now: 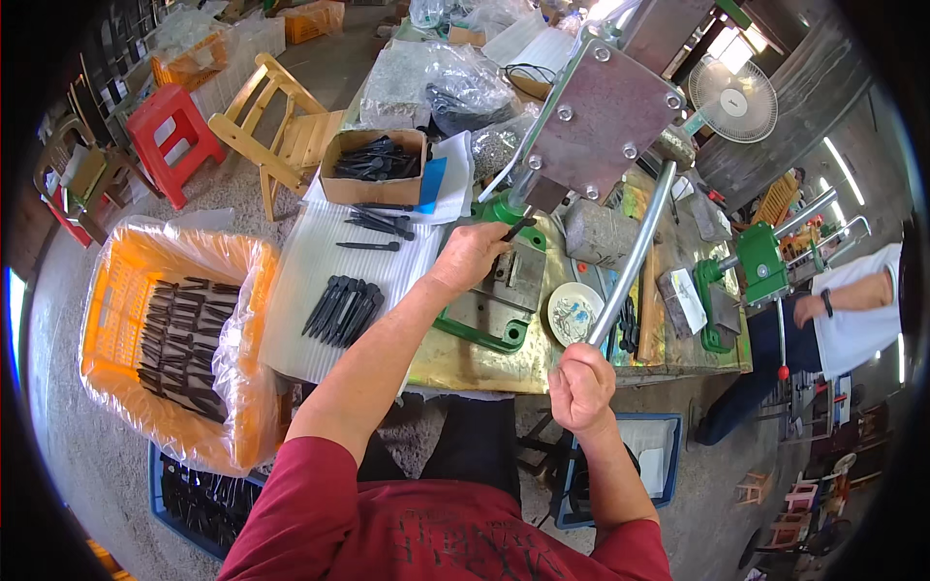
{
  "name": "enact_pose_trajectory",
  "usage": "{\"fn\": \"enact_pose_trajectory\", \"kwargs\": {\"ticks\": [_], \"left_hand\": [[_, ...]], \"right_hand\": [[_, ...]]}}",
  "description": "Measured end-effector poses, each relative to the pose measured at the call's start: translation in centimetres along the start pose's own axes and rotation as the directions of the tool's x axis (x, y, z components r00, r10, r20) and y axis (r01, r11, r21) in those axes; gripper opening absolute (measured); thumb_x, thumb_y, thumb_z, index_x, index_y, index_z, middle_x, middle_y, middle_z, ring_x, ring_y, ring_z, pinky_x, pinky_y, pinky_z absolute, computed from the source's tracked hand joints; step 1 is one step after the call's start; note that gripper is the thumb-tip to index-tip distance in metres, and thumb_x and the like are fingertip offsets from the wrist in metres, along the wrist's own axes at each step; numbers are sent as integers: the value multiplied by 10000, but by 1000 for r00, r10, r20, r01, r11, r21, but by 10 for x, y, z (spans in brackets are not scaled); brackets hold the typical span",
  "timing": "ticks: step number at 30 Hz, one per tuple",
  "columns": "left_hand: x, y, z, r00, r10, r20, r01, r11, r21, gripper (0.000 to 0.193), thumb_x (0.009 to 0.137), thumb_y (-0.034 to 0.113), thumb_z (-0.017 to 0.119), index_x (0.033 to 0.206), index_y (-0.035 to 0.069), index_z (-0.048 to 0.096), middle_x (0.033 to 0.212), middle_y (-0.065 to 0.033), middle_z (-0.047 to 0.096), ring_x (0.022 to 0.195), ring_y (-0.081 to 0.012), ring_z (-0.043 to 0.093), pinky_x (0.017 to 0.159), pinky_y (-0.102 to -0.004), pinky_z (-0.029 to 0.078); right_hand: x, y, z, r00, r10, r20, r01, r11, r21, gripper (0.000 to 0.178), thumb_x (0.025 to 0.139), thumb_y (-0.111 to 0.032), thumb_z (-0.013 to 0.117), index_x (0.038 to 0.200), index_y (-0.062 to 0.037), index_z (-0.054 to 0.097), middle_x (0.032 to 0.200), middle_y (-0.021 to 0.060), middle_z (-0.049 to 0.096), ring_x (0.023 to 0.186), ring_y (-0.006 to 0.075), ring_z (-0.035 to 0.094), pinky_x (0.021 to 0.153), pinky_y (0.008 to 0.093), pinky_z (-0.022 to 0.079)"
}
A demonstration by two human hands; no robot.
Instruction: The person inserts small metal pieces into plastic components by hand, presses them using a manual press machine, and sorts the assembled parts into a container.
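Observation:
My left hand (473, 258) is closed on a slender black piece (520, 229), held under the ram of a green hand press (502, 209), just above the steel block (513, 279) on its base. My right hand (582, 387) wraps round the lower end of the press's long metal lever (635, 254). Beside my left forearm, a row of tapered black pieces (344, 310) lies on white foam sheeting (291, 334), with a few more (380, 221) farther back. A cardboard box (376, 190) behind them holds many more.
At the left stands an orange crate (102, 329) lined with plastic and holding black pieces. A white bowl (573, 312) sits right of the press. Farther right are a second green press (762, 263) and another person (857, 300). A fan (733, 100) stands behind.

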State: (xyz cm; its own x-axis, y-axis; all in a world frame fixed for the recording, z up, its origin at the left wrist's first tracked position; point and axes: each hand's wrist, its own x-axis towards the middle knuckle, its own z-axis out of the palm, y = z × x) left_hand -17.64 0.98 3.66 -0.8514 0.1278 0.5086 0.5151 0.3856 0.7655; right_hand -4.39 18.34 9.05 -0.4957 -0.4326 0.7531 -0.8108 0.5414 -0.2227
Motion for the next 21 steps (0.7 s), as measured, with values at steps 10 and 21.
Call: {"fn": "enact_pose_trajectory", "kwargs": {"ticks": [10, 21], "left_hand": [[1, -2, -2, 995, -66, 70, 67, 998, -21, 111, 726, 69, 569, 784, -4, 510, 630, -127, 524, 528, -214, 517, 524, -308, 424], [-13, 7, -17, 924, -362, 125, 375, 792, -482, 90, 800, 57, 521, 863, -4, 537, 746, -26, 562, 600, -75, 522, 528, -186, 457]], "right_hand": [[42, -66, -61, 950, 309, -43, -282, 911, 299, 250, 693, -237, 615, 719, -14, 507, 710, 127, 503, 565, 204, 508, 492, 262, 412], [48, -62, -74, 968, 250, 36, -251, 933, 258, 536, 677, -494, 595, 894, -19, 469, 999, 201, 439, 658, 182, 511, 576, 260, 424]]}}
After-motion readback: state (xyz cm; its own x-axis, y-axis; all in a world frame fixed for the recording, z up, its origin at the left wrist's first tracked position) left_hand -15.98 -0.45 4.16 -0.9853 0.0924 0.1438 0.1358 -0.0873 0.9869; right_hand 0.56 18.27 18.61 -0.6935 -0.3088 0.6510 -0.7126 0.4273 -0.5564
